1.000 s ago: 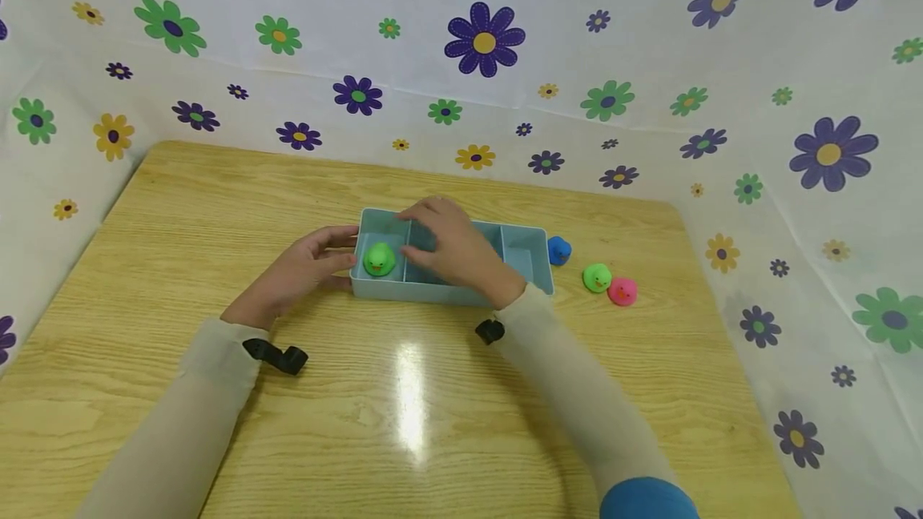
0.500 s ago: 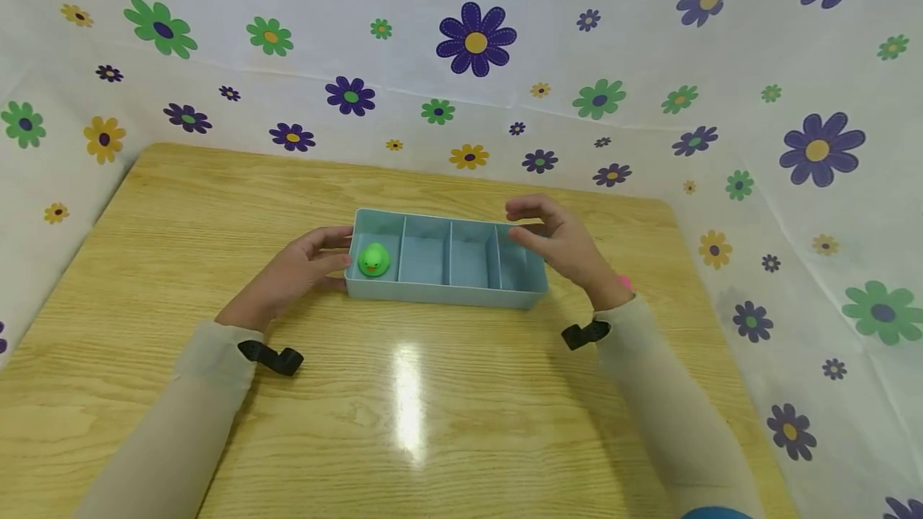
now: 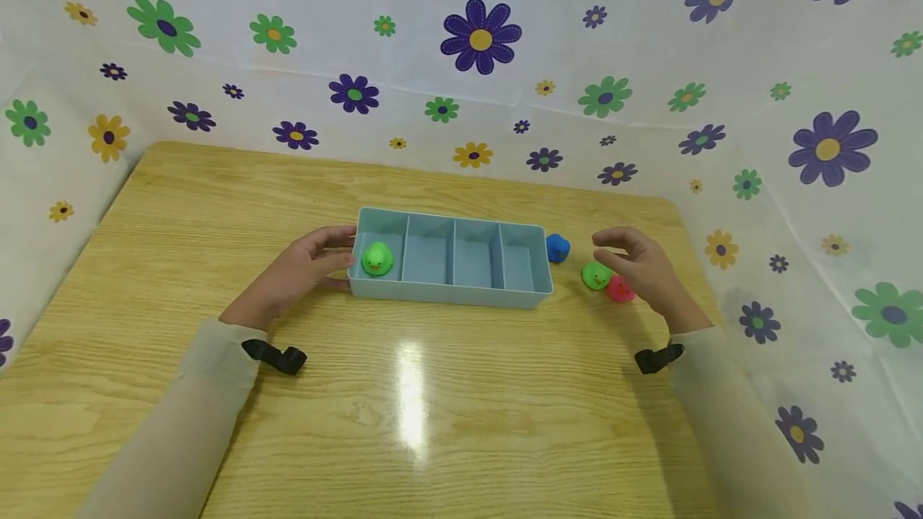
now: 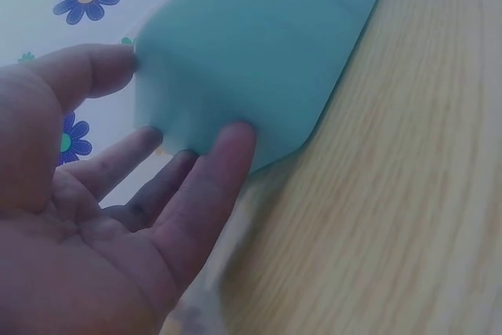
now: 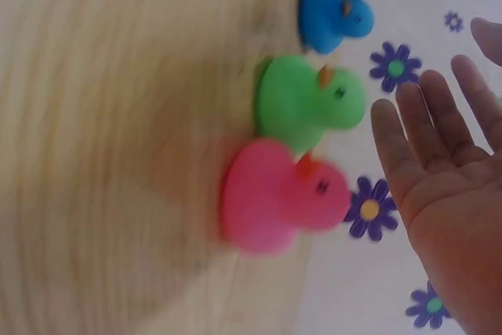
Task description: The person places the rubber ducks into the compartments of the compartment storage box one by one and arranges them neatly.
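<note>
So, left hand (image 3: 299, 271) sat against the left end of the light-blue divided tray (image 3: 447, 292), fingers loosely extended, tips touching the end wall, not wrapped around it; probably there to stop it sliding. Tray lay flat on the wood-grain table (image 3: 303, 439), open side up, which left the insides reachable from above. Right hand (image 3: 642, 263) was raised just beside the second green duck (image 3: 595, 275) and pink duck (image 3: 620, 290), fingers relaxed, gripping nothing; likely put there for an easy pickup.

Counts: 1 tray, 3 dividers (image 3: 454, 251), 4 toy ducks: 2 green, 1 blue, 1 pink. First green duck (image 3: 377, 259) sat upright in the leftmost compartment. Blue duck (image 3: 558, 248) was right by the tray's right end; contact unclear.
</note>
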Demonstrator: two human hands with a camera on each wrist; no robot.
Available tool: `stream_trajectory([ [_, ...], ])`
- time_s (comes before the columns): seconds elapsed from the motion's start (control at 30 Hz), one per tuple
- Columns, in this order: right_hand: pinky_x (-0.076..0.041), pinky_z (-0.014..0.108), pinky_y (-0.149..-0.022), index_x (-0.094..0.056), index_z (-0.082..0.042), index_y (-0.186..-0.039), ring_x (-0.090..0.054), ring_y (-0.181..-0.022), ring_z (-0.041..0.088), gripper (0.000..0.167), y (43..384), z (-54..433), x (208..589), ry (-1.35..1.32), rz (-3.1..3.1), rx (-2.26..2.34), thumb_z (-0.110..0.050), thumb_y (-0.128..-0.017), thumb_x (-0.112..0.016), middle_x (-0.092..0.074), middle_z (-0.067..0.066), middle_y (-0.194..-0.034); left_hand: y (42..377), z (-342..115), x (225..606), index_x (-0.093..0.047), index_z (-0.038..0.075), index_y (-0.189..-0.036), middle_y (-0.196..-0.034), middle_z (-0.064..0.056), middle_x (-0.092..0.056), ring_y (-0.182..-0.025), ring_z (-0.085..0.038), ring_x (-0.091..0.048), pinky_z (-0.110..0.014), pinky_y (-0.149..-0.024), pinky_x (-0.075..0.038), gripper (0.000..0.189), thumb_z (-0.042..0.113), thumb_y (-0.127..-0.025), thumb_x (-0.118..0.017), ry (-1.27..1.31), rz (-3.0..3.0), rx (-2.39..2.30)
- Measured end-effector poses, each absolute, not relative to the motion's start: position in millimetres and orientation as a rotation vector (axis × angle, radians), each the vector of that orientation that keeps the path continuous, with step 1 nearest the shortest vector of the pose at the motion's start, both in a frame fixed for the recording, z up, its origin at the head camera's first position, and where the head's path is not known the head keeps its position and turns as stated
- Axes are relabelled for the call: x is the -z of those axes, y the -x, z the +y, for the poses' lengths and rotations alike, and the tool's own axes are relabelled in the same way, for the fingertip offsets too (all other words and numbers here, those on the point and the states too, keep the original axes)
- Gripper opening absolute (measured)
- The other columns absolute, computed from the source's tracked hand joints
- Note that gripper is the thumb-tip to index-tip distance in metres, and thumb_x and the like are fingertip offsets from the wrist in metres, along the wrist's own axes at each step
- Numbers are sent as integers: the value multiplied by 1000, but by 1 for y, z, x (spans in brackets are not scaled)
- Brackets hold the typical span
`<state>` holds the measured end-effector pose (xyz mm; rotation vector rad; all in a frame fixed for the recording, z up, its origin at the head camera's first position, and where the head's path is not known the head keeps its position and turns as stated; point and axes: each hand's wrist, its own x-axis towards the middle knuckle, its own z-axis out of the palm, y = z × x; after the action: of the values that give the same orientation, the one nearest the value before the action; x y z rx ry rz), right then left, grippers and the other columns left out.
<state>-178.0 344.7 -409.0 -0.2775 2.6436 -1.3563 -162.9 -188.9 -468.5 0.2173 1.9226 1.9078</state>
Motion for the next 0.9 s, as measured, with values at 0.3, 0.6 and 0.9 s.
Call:
stream_trajectory([
  [0.3,-56,23,-94,-54,-1,-143,-54,-134,45,49,168,368,410,197,2596,1123,-29,-105,-64,-47,18,-150,162,-189,470,-34,6,-159,-156,-21,-39,-134,-41,-48,-42,-89,-62,62,21,-106,-62,-182,1933,-1893],
  [0.6,-56,26,-97,-51,4,-144,-52,-133,48,45,170,365,414,242,2560,1121,-14,-104,-64,-44,23,-149,164,-189,472,-35,9,-160,-157,-20,-39,-137,-42,-46,-41,-89,-62,63,24,-105,-63,-151,1933,-1887],
  [0.9,-52,38,-105,-53,5,-140,-48,-137,50,41,177,364,423,294,2523,1086,-9,-103,-64,-44,25,-147,164,-189,473,-34,8,-160,-157,-22,-38,-135,-40,-47,-41,-89,-62,64,24,-105,-63,-161,1928,-1896],
])
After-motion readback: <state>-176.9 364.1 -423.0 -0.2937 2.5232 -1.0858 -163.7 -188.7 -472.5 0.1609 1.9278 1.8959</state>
